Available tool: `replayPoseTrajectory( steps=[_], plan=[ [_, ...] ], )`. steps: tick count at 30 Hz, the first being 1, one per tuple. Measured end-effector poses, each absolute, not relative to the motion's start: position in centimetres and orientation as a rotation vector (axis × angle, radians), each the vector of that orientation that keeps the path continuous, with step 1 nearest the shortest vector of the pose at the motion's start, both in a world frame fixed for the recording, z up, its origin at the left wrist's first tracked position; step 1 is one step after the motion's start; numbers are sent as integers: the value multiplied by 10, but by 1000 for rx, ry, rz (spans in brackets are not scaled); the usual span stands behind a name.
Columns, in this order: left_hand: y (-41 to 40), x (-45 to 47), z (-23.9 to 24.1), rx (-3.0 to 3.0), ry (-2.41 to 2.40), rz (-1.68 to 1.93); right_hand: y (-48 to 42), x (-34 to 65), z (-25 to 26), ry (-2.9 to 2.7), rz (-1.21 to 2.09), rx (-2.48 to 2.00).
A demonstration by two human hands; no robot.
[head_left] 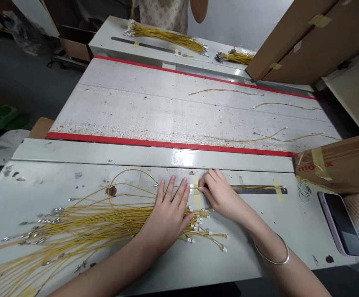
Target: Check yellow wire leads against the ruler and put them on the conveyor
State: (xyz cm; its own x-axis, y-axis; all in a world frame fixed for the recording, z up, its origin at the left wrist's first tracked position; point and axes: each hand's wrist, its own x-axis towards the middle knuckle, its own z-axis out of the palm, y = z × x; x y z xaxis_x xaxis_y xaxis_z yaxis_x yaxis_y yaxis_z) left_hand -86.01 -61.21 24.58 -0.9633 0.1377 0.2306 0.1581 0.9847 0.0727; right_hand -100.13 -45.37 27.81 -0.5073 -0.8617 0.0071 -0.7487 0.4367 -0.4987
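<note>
My left hand (170,212) lies flat with fingers stretched out, pressing on a spread bundle of yellow wires (83,225) with white connectors at one end and metal terminals at the other. My right hand (221,194) is curled in a pinch on one yellow wire (253,187), which lies along a dark ruler strip (259,190) taped to the grey worktable (136,156). A bangle sits on my right wrist.
Beyond the table runs a grey conveyor belt (142,107) with red edges, carrying a few single yellow wires (247,139). A phone (340,222) and cardboard boxes (340,163) lie at the right. Another person stands at the far bench beside more wire bundles (167,36).
</note>
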Motion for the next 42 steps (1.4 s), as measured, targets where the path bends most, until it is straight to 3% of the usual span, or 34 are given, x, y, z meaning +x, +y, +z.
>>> replayPoseTrajectory(
  steps=[13,19,23,29,32,35,42],
  plan=[
    [-610,-860,253,-255,-2735,-162,-457,-1001,277,2519,-570,-1405],
    [-598,-851,275,-554,-2665,-433,-456,-997,286,2465,-817,-1361],
    [-601,-848,275,-668,-2591,-512,-445,-1030,325,2537,-1049,-1315],
    [-609,-850,271,-582,-2576,-630,-435,-1139,429,3209,-1121,-1388],
    [-610,-851,269,-534,-2563,-653,-461,-1159,451,3303,-1241,-1379],
    [-611,-852,268,-455,-2569,-672,-506,-1145,427,3188,-1211,-1167],
    [-614,-855,271,-319,-2587,-697,-588,-1108,304,2929,-943,-1044]
  ],
)
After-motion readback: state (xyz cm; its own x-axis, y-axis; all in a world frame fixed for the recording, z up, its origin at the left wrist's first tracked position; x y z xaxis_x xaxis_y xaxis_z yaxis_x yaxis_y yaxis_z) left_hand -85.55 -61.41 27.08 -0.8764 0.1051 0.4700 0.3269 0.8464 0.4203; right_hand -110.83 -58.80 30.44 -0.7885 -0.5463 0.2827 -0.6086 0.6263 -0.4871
